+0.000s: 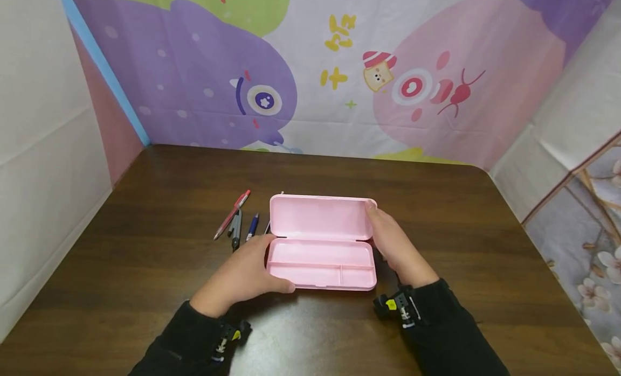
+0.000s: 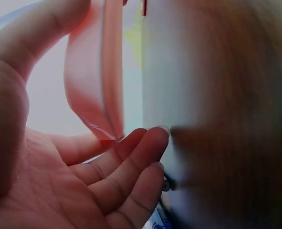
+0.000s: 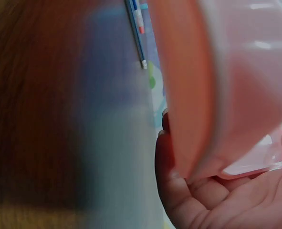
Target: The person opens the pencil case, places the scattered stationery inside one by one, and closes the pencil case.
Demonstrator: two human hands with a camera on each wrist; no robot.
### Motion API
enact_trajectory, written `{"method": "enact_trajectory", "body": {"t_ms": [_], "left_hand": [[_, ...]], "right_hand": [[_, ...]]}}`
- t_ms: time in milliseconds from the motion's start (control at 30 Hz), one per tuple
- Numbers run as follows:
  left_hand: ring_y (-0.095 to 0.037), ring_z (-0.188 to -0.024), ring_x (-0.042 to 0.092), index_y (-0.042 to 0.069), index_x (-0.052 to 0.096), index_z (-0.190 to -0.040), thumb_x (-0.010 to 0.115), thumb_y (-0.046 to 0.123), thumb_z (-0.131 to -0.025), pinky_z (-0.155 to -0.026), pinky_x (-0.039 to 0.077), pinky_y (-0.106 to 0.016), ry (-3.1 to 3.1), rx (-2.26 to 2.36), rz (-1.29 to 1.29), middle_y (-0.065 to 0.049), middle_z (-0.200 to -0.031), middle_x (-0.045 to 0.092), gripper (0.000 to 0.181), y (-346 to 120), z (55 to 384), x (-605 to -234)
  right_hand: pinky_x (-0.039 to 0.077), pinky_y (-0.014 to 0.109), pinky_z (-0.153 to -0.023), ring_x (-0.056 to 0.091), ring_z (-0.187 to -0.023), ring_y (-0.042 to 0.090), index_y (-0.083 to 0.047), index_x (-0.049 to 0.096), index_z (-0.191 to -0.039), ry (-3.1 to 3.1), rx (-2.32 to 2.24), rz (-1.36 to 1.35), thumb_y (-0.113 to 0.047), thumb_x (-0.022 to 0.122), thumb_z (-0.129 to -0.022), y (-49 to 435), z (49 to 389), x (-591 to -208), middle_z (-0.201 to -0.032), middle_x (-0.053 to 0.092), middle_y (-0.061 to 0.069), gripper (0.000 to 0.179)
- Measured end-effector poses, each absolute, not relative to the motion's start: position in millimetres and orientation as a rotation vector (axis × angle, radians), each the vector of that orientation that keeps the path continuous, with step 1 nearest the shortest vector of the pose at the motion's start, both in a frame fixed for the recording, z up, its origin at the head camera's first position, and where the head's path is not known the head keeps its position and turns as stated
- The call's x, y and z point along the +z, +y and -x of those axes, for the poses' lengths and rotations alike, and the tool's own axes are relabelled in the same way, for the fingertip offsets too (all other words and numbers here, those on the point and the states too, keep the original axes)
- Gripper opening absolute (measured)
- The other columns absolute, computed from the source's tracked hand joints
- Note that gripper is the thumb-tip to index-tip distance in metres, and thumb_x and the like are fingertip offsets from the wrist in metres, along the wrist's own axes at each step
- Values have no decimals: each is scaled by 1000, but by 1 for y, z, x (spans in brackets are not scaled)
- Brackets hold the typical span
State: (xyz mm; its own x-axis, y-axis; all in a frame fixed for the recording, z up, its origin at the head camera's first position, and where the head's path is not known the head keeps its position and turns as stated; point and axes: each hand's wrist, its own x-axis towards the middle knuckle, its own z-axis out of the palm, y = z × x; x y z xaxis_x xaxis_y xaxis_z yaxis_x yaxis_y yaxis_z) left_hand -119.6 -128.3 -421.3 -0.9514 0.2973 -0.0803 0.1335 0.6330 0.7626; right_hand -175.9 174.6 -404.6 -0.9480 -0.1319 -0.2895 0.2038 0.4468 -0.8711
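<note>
Between your two hands, just off the table, is the pink pencil case, its lid swung back on the hinge and its divided tray facing up. It looks like thin, hard plastic, so expect it to be light and stiff, with smooth walls that may slide under dry fingertips. The hinge is probably its weakest part; hold the tray by its short ends and steady the lid by its edge rather than levering one against the other.

Your left hand grips the tray's left end, thumb along the near corner and fingers curled round behind. Your right hand holds the right side, thumb at the lid's far corner, fingers bent beneath. Both wrists come in low from the near side, angled inward, in dark sleeves.

Beyond your left hand, on the table, lie a red pen, a grey tool you can't clearly identify, and a blue pen. Farther back hangs a cartoon-printed cloth.
</note>
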Motion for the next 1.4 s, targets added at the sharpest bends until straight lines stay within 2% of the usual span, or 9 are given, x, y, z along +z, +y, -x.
{"method": "enact_trajectory", "body": {"t_ms": [100, 200, 333, 633, 933, 1000, 1167, 1300, 1400], "left_hand": [[-23, -105, 55, 6, 59, -134, 98, 39, -61, -89, 48, -47, 2684, 1154, -349, -8, -120, 61, 89, -126, 120, -423], [-23, -104, 55, 8, 59, -133, 99, 37, -59, -88, 48, -48, 2722, 1095, -343, -8, -118, 62, 90, -124, 120, -425], [-24, -105, 56, 9, 58, -136, 101, 36, -57, -88, 49, -49, 2776, 1005, -349, -9, -118, 62, 94, -122, 118, -428], [-24, -100, 55, 9, 60, -134, 100, 42, -56, -80, 51, -49, 2833, 868, -367, -8, -112, 62, 94, -118, 117, -429], [-23, -98, 53, 6, 61, -132, 100, 42, -56, -80, 51, -49, 2828, 853, -374, -8, -111, 62, 92, -116, 118, -426], [-23, -98, 53, 6, 61, -132, 100, 43, -57, -80, 51, -48, 2826, 842, -363, -8, -111, 62, 92, -116, 118, -426], [-24, -97, 54, 5, 61, -131, 100, 42, -57, -79, 51, -49, 2821, 845, -360, -9, -110, 61, 92, -117, 118, -425], [-23, -96, 53, 5, 59, -134, 101, 40, -58, -78, 51, -48, 2814, 860, -369, -9, -109, 60, 93, -118, 117, -425], [-23, -96, 53, 5, 59, -135, 101, 38, -58, -78, 51, -48, 2811, 866, -363, -9, -109, 60, 94, -118, 116, -425]], "right_hand": [[36, 59, -112, 46, -137, 36, -5, 35, -158, 2398, -1521, -62, -71, 28, -102, 174, 178, -407, -152, 45, 18, 87], [50, 49, -100, 59, -116, 33, -2, 47, -148, 2409, -1548, -56, -62, 30, -107, 175, 180, -410, -132, 57, 20, 74], [54, 41, -89, 62, -101, 30, -1, 53, -139, 2410, -1542, -56, -56, 33, -109, 175, 182, -412, -118, 60, 18, 65], [51, 45, -93, 59, -105, 32, 0, 48, -143, 2438, -1473, -53, -54, 33, -109, 175, 181, -412, -121, 58, 19, 66], [48, 47, -88, 56, -103, 33, -9, 57, -130, 2707, -1267, -43, -49, 44, -108, 176, 178, -402, -116, 60, 14, 48], [47, 45, -86, 56, -101, 31, -11, 56, -131, 2801, -1158, 5, -49, 50, -105, 175, 175, -396, -114, 61, 13, 46], [50, 47, -84, 59, -97, 29, -5, 60, -129, 3104, -833, 247, -39, 65, -98, 167, 164, -382, -112, 62, 11, 46], [53, 51, -88, 64, -103, 32, 0, 67, -120, 3252, -638, 389, -33, 70, -95, 161, 157, -376, -116, 65, 14, 42], [52, 52, -94, 63, -110, 35, 3, 69, -120, 3246, -556, 427, -34, 69, -95, 157, 155, -377, -122, 65, 17, 45]]}}
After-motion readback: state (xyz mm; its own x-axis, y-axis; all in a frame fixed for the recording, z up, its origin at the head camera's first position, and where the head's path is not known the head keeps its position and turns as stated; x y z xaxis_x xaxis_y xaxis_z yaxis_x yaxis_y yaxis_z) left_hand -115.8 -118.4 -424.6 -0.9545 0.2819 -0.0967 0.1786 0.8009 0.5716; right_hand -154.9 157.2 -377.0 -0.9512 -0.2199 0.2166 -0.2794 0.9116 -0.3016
